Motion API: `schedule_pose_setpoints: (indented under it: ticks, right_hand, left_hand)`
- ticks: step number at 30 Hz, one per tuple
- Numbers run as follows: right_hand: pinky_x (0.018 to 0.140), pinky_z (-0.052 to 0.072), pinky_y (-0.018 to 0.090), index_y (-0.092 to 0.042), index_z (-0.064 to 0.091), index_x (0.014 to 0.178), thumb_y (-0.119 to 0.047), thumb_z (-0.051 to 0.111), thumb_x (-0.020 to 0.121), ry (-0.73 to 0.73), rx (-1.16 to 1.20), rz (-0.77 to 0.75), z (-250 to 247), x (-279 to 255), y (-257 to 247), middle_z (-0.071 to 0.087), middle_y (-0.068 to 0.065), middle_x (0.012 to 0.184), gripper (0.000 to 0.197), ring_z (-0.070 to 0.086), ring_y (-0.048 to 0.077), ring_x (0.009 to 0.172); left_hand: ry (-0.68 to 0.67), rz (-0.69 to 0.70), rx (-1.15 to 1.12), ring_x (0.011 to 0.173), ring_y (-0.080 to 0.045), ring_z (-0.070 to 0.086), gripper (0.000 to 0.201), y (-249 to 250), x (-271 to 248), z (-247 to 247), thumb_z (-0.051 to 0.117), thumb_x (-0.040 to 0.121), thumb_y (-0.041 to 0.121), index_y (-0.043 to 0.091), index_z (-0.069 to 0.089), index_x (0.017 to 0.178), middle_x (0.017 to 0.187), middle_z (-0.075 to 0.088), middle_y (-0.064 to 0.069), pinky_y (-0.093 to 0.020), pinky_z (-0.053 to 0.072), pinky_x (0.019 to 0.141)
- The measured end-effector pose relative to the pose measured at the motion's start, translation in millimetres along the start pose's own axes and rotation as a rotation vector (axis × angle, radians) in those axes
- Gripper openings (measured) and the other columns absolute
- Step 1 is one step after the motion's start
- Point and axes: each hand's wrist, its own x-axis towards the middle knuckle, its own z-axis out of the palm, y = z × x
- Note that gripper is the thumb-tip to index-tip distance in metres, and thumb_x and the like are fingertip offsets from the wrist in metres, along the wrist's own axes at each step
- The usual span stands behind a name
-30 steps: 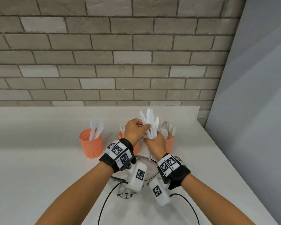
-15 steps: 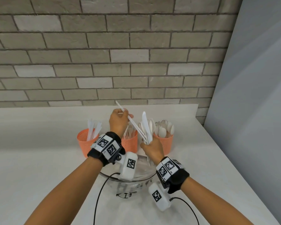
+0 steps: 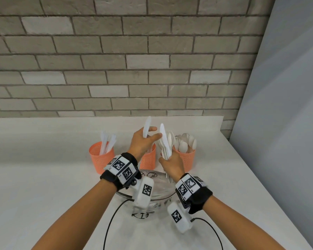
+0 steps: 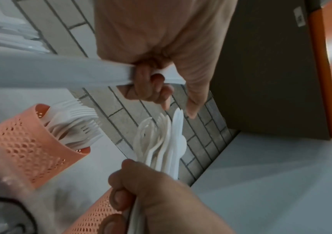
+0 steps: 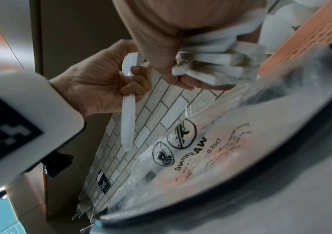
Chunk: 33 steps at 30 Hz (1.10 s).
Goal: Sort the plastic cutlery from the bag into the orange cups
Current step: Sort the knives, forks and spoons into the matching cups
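Three orange mesh cups stand in a row: the left cup [image 3: 101, 157] holds knives, the middle cup [image 3: 149, 160] holds forks [image 4: 75, 125], the right cup [image 3: 186, 157] holds spoons. My left hand [image 3: 148, 136] is above the middle cup and pinches a single white knife [image 3: 146, 127] upright; the knife [image 4: 50, 71] also shows in the left wrist view. Just to its right, my right hand [image 3: 167, 160] grips a bundle of mixed white cutlery [image 3: 165, 143] by the handles [image 5: 211, 68].
A glass bowl [image 3: 157, 193] sits on the white counter in front of the cups, under my wrists, with a clear printed plastic bag [image 5: 201, 150] in it. A brick wall runs behind the cups, and a grey panel stands at the right.
My left hand drew one knife out of the bundle, swung it out to the left, then turned it upright beside the bundle. The right hand kept its grip on the bundle.
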Motion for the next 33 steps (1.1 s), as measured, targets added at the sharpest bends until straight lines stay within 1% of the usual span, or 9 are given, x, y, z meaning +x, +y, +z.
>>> schedule_pose_setpoints:
  ticks: [3,7,10,13,19,22,26,30,33]
  right_hand:
    - [0.064,0.043,0.031,-0.014,0.053,0.093,-0.006,0.056,0.081,-0.018,-0.012,0.008,1,-2,-1,0.052,-0.003,0.069,0.015,0.055,0.022,0.072]
    - [0.060,0.042,0.027,-0.012,0.052,0.094,-0.006,0.057,0.080,-0.030,-0.037,0.037,0,-3,0,0.054,0.001,0.073,0.016,0.055,0.022,0.072]
    - [0.062,0.042,0.028,-0.012,0.051,0.091,-0.007,0.057,0.079,-0.026,-0.036,0.053,-3,-2,1,0.055,0.003,0.075,0.015,0.055,0.022,0.072]
    - [0.063,0.042,0.029,-0.011,0.052,0.092,-0.007,0.057,0.079,-0.029,-0.039,0.051,-4,-2,1,0.057,0.005,0.078,0.015,0.055,0.023,0.072]
    - [0.058,0.041,0.026,-0.012,0.053,0.093,-0.007,0.056,0.081,-0.037,-0.038,0.033,-4,0,-1,0.055,0.002,0.074,0.013,0.054,0.021,0.069]
    - [0.051,0.037,0.022,-0.011,0.054,0.090,-0.009,0.057,0.081,-0.041,-0.063,0.038,-2,3,-4,0.055,0.004,0.075,0.010,0.052,0.018,0.064]
    - [0.048,0.033,0.020,-0.011,0.052,0.081,-0.008,0.058,0.081,-0.090,-0.073,0.000,-1,5,-10,0.048,-0.002,0.064,0.007,0.045,0.010,0.054]
    - [0.047,0.032,0.021,-0.017,0.045,0.061,-0.007,0.056,0.083,-0.121,-0.030,-0.016,-1,5,-11,0.043,-0.001,0.055,0.027,0.041,0.012,0.049]
    - [0.041,0.032,0.019,-0.015,0.050,0.066,-0.010,0.056,0.086,-0.186,0.122,0.072,-2,10,-13,0.043,0.000,0.056,0.021,0.038,0.010,0.043]
  left_hand:
    - [-0.063,0.031,0.047,0.081,-0.028,0.063,0.029,-1,0,7,0.076,0.075,0.017,0.015,0.063,0.100,0.088,0.066,-0.020,-0.041,0.055,0.082]
    - [-0.041,0.070,0.150,0.066,-0.020,0.051,0.019,-2,2,13,0.073,0.078,0.014,0.012,0.055,0.071,0.067,0.053,-0.004,-0.032,0.045,0.066]
    - [0.015,0.079,0.144,0.073,-0.022,0.053,0.016,-2,4,15,0.061,0.088,0.022,0.008,0.058,0.083,0.077,0.057,-0.007,-0.033,0.045,0.070]
    - [0.092,0.057,0.136,0.077,-0.024,0.052,0.029,-5,7,16,0.050,0.094,0.032,0.004,0.057,0.095,0.083,0.056,-0.010,-0.033,0.041,0.070]
    - [0.038,0.086,0.123,0.073,-0.020,0.054,0.014,-8,2,17,0.065,0.085,0.020,0.011,0.055,0.082,0.074,0.055,0.000,-0.030,0.046,0.070]
    - [0.099,0.081,0.125,0.077,-0.024,0.053,0.014,-5,6,16,0.057,0.090,0.017,0.009,0.057,0.078,0.071,0.054,-0.001,-0.025,0.043,0.061]
    - [0.184,0.043,0.024,0.068,-0.020,0.050,0.029,3,20,7,0.044,0.097,0.018,0.013,0.063,0.075,0.080,0.056,-0.006,-0.027,0.042,0.062]
    - [0.269,-0.012,-0.176,0.057,-0.014,0.044,0.033,20,37,-19,0.038,0.099,0.018,0.018,0.051,0.068,0.065,0.050,-0.002,-0.019,0.036,0.048]
    - [0.228,-0.076,-0.396,0.066,-0.015,0.056,0.023,25,47,-48,0.036,0.099,0.018,0.017,0.048,0.080,0.067,0.064,-0.002,-0.024,0.045,0.060]
